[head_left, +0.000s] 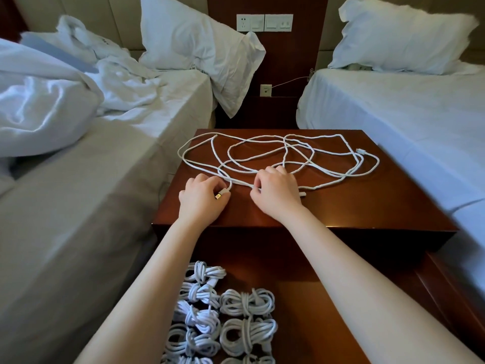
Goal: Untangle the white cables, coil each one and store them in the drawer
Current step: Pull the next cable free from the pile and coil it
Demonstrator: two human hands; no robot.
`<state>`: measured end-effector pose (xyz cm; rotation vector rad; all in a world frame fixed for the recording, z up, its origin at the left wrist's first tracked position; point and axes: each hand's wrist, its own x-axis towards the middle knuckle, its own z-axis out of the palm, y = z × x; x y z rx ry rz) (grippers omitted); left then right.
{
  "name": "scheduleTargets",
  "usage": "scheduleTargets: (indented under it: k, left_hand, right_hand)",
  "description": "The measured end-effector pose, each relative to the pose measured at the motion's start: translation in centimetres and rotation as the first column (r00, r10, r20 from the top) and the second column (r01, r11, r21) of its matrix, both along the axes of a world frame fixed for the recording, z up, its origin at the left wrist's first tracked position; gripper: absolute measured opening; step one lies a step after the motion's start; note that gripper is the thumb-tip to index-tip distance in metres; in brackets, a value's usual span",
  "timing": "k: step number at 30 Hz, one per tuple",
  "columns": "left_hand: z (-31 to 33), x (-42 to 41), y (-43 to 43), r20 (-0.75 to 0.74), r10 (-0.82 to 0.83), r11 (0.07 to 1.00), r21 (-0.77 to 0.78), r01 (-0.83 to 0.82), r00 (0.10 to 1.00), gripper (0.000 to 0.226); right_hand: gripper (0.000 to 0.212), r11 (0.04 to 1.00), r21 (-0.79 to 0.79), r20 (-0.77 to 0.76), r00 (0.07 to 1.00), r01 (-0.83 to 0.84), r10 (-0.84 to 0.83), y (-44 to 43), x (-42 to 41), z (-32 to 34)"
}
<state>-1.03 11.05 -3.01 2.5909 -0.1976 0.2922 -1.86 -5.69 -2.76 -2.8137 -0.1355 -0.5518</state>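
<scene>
Many coils [223, 311] already lie in the open drawer [328, 311], but tangled cables [262, 153] sprawl across the nightstand [367, 200], where near its front edge the left hand [202, 198] pinches a plug [220, 194] and the right hand [275, 193] pinches one cable, so this batch looks barely begun.

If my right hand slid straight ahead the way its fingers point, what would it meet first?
Probably the loops of the tangled cable, which lie just beyond the right hand on the nightstand. Depth is hard to judge.
</scene>
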Motion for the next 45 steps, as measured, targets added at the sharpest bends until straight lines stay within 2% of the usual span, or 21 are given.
scheduleTargets:
  k: [5, 11, 13, 15, 17, 19, 21, 23, 24, 27, 30, 33, 35, 40, 41, 45]
  left_hand:
    - [1.1, 0.1, -2.8, -0.085, -0.109, 0.994, 0.02, 0.111, 0.99, 0.01]
    - [1.0, 0.6, -7.2, -0.101, -0.158, 0.987, -0.008, 0.158, 0.982, 0.021]
    - [0.9, 0.5, -7.4, -0.083, -0.122, 0.992, -0.026, 0.12, 0.989, 0.028]
    - [0.9, 0.4, -7.2, -0.065, -0.093, 0.992, -0.086, 0.087, 0.994, 0.031]
    - [0.8, 0.3, -7.0, -0.035, -0.084, 0.978, -0.193, 0.076, 0.996, 0.028]
    - [1.0, 0.2, -7.0, -0.037, -0.073, 0.922, -0.384, 0.053, 0.997, 0.032]
    - [1.8, -0.2, -6.9, -0.101, -0.078, 0.801, -0.598, 0.003, 0.992, 0.041]
    - [2.5, -0.6, -6.5, -0.165, -0.067, 0.665, -0.743, -0.079, 0.984, 0.042]
    - [2.6, -0.8, -6.1, -0.172, -0.043, 0.64, -0.761, -0.106, 0.984, 0.039]
    - [2.9, -1.2, -4.6, -0.169, 0.022, 0.641, -0.754, -0.144, 0.985, 0.03]
    - [3.5, -1.2, -2.9, -0.128, 0.058, 0.634, -0.761, -0.135, 0.99, 0.032]
    - [4.5, -1.4, -2.1, -0.126, -0.077, 0.613, -0.788, -0.053, 0.989, 0.033]
    - [5.1, -1.8, -2.1, -0.165, -0.197, 0.634, -0.773, -0.003, 0.966, 0.032]
    - [7.4, -3.1, -1.6, -0.253, -0.523, 0.674, -0.707, 0.213, 0.814, 0.031]
    - [7.8, -3.5, -1.5, -0.257, -0.556, 0.678, -0.691, 0.252, 0.791, 0.031]
    - [8.6, -4.1, -1.2, -0.207, -0.618, 0.618, -0.725, 0.305, 0.759, 0.034]
  right_hand:
    - [0.021, 0.992, -0.011, -0.001, 0.992, 0.124, -0.124, -2.9, -0.6, 0.1]
    - [0.025, 0.977, -0.004, -0.01, 0.977, 0.211, -0.211, -6.9, -1.1, -0.2]
    - [0.024, 0.975, 0.048, 0.04, 0.975, 0.218, -0.22, -7.0, -1.1, -0.2]
    - [0.021, 0.963, 0.17, 0.12, 0.966, 0.209, -0.231, -6.8, -1.4, 0.0]
    - [0.016, 0.942, 0.32, 0.184, 0.97, 0.095, -0.161, -6.5, -1.9, 0.0]
    - [0.012, 0.904, 0.422, 0.231, 0.972, -0.066, -0.037, -5.6, -2.6, 0.0]
    - [0.009, 0.885, 0.434, 0.256, 0.965, -0.169, 0.059, -4.5, -3.2, 0.0]
    - [0.01, 0.884, 0.395, 0.278, 0.949, -0.251, 0.145, -3.4, -3.7, 0.1]
    - [0.01, 0.882, 0.371, 0.283, 0.94, -0.291, 0.191, -2.9, -3.9, 0.2]
    - [0.016, 0.874, 0.317, 0.288, 0.915, -0.369, 0.282, -1.6, -4.3, 0.2]
    - [0.021, 0.845, 0.373, 0.314, 0.909, -0.384, 0.275, -1.1, -4.5, 0.3]
    - [0.017, 0.832, 0.441, 0.339, 0.921, -0.336, 0.192, -1.4, -4.2, 0.9]
    - [0.018, 0.845, 0.435, 0.331, 0.928, -0.31, 0.17, -1.5, -3.7, 1.4]
    - [0.05, 0.796, 0.459, 0.301, 0.912, -0.395, 0.28, -0.9, -1.9, 3.6]
    - [0.05, 0.786, 0.448, 0.315, 0.898, -0.426, 0.307, -0.8, -1.5, 4.1]
    - [0.018, 0.812, 0.328, 0.357, 0.859, -0.482, 0.366, -0.5, 0.0, 5.5]
